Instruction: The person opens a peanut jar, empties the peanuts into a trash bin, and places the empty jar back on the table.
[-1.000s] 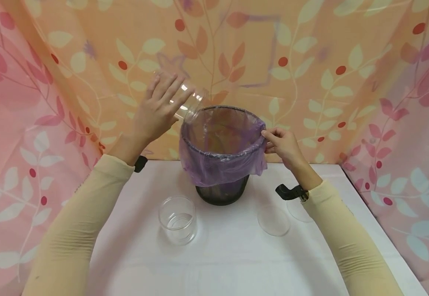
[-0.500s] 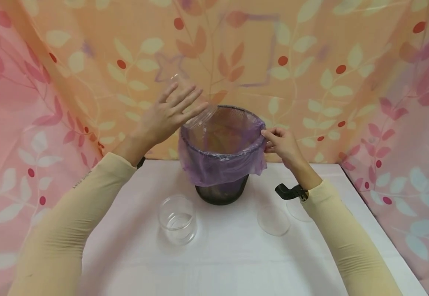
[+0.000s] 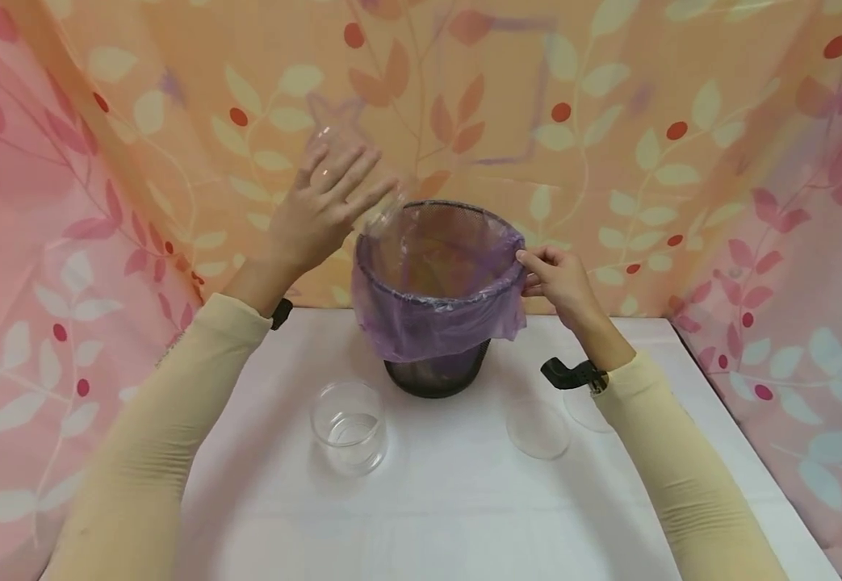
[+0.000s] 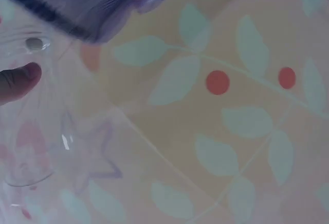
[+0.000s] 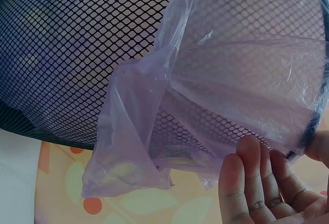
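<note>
Left hand (image 3: 319, 211) holds a clear jar (image 3: 362, 190) tipped mouth-down over the left rim of the mesh wastebasket (image 3: 437, 376), fingers spread along the jar wall, thumb under; the left wrist view shows the thumb tip (image 4: 20, 80) pressed on the see-through wall. The jar looks empty, nothing seen falling from it, so the tipping step seems at or near its end, though the glare leaves this unsure. Right hand (image 3: 559, 278) pinches the purple bag liner (image 3: 435, 323) at the basket's right rim, fingers curled on the fold; in the right wrist view the fingers (image 5: 247, 183) lie just under the bunched plastic.

Left to do, judging by the layout: a second clear jar (image 3: 348, 426) stands upright on the counter (image 3: 450, 516) front left, open, seemingly empty; two round clear lids (image 3: 537, 429) lie flat front right, one partly hidden by the right sleeve. Neither jar is capped.

Materials: the basket is black wire mesh with diamond holes, round, tapering to the base. The liner is thin, wrinkled, translucent purple film, folded over the rim and hanging loose partway down. The jars are smooth, rigid and cylindrical; glass or plastic cannot be told. The counter is covered in white cloth. The backdrop is soft curtain fabric (image 3: 682, 121) printed with leaves and red dots
</note>
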`<state>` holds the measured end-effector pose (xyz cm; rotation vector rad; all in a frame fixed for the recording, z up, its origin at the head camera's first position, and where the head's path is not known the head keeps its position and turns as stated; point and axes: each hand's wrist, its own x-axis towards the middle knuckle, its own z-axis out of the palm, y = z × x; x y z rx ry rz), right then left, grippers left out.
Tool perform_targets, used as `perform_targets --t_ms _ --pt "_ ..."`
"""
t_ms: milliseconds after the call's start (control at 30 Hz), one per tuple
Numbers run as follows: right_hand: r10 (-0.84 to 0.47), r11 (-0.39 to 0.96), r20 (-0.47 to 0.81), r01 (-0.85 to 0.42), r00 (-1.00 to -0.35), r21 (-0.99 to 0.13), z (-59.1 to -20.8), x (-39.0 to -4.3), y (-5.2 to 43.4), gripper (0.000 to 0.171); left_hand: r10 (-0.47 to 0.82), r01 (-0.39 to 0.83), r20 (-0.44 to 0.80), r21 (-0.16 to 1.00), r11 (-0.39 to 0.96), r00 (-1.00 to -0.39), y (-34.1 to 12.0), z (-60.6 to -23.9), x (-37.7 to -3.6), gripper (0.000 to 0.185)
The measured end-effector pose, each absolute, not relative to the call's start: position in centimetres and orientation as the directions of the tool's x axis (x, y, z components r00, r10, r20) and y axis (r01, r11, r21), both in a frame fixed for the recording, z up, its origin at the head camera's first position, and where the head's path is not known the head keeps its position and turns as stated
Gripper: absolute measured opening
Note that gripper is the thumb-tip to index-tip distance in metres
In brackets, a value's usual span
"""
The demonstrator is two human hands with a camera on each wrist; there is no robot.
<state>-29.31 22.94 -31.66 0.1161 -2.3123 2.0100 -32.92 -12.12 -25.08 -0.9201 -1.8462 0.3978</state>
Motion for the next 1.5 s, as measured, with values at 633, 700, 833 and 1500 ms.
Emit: perform_targets --t_ms 633,700,833,1500 --pt "-0.008 0.123 0.108 -0.108 -0.994 -0.986 -31.5 -29.5 22.9 0.018 0.760 0.453 0.602 -0.622 0.638 -0.245 -11.9 -25.9 -32.7 0.061" --pt "-0.009 0.116 0.110 -0.110 -0.994 -0.987 -31.6 -29.4 22.8 0.016 0.748 0.445 0.611 -0.612 0.653 -0.257 -12.0 -25.9 -32.7 0.061" --pt "-0.016 0.112 0.113 -0.114 -0.993 -0.987 -31.8 -29.4 22.8 0.014 0.730 0.425 0.637 -0.606 0.673 -0.247 -12.2 -25.7 -32.7 0.065" --pt "-0.012 0.121 0.130 -0.130 -0.991 -0.984 -31.6 -29.4 22.8 0.014 0.665 0.461 0.687 -0.507 0.728 -0.294 -13.2 -25.2 -32.5 0.095"
